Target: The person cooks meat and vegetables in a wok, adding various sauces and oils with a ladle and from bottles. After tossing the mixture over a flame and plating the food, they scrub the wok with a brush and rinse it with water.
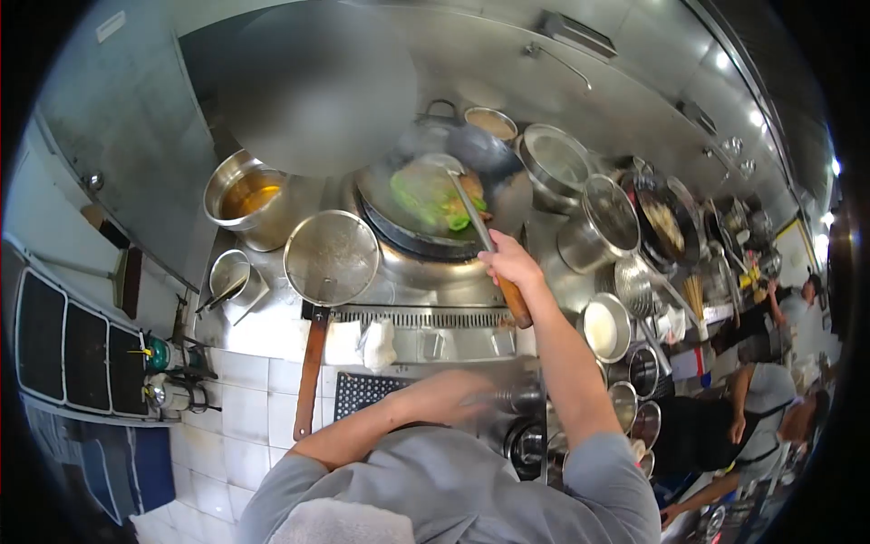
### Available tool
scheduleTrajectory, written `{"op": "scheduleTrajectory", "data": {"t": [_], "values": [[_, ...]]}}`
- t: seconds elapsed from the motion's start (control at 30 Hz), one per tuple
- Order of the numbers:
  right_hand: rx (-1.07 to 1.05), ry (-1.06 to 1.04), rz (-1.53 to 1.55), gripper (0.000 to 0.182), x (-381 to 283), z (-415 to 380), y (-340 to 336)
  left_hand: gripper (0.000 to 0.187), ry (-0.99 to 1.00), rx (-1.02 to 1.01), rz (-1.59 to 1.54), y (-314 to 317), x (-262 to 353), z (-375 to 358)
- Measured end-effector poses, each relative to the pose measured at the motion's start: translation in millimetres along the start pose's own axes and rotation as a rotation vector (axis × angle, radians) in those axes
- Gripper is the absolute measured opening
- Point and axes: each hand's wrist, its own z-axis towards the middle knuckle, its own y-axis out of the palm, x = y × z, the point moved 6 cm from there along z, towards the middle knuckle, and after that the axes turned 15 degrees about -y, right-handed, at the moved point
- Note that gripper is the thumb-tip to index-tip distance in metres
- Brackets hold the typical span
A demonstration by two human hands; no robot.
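My right hand [512, 261] is wrapped round a long-handled ladle [473, 210] with a wooden grip end. The ladle's metal head lies in the steaming wok [381, 218], among green leafy vegetables [419, 192]. Low in front of my body, my left hand [458, 396] is smeared by motion and stretched to the right. It is close to some blurred metal containers [518, 399]; whether it holds anything does not show.
A round strainer [332, 258] with a wooden handle rests left of the wok. Beyond it stands a pot of amber liquid [245, 195]. Metal pots [598, 227] and a bowl of white contents [604, 328] line the right. Co-workers [761, 399] stand farther right.
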Motion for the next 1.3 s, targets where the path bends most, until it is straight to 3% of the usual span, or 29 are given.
{"op": "scheduleTrajectory", "data": {"t": [0.03,0.13,0.27,0.33,0.43,0.53,0.63,0.73,0.8,0.83,0.9,1.0,1.1,1.3], "values": [[0.037,-0.032,0.209,0.044,-1,12,0,0.034,-0.009,0.033,-0.039,-11,-6,-2],[0.025,-0.035,-0.021,0.043,-1,35,5,0.030,-0.113,0.089,0.008,-36,-28,-2],[-0.298,0.016,-0.509,0.062,-49,-16,-17,0.028,-0.109,0.425,-0.007,-76,-40,3],[-0.341,-0.349,-0.825,0.068,-49,-39,-43,0.029,-0.160,0.497,-0.013,-93,-44,10],[-0.355,-0.089,-0.956,0.071,-68,-74,-74,0.029,-0.090,0.644,0.128,-115,-36,27],[-0.297,-0.083,-0.957,0.073,-91,-111,-109,0.032,-0.111,0.743,0.315,-129,-28,50],[-0.389,0.062,-0.900,0.075,-95,-144,-137,0.038,-0.152,0.849,0.577,-146,-23,72],[-0.378,-0.108,-0.826,0.077,-32,-150,-156,0.026,-0.185,0.899,0.647,-148,-36,99],[-0.225,-0.048,-0.772,0.076,17,-108,-142,0.018,-0.378,0.765,0.641,-145,-47,124],[-0.168,0.227,-0.400,0.073,5,-96,-125,0.016,-0.480,0.710,0.641,-148,-55,129],[0.060,0.095,0.062,0.069,35,-74,-111,0.017,-0.411,0.786,0.647,-151,-56,131],[0.178,-0.028,0.258,0.067,41,-39,-81,0.018,-0.408,0.798,0.607,-149,-60,136],[0.056,-0.045,0.558,0.067,51,-12,-42,0.016,-0.426,0.788,0.556,-148,-69,142],[-0.145,-0.059,0.418,0.067,-8,-83,-44,0.019,-0.374,0.796,0.474,-155,-83,139]]}}
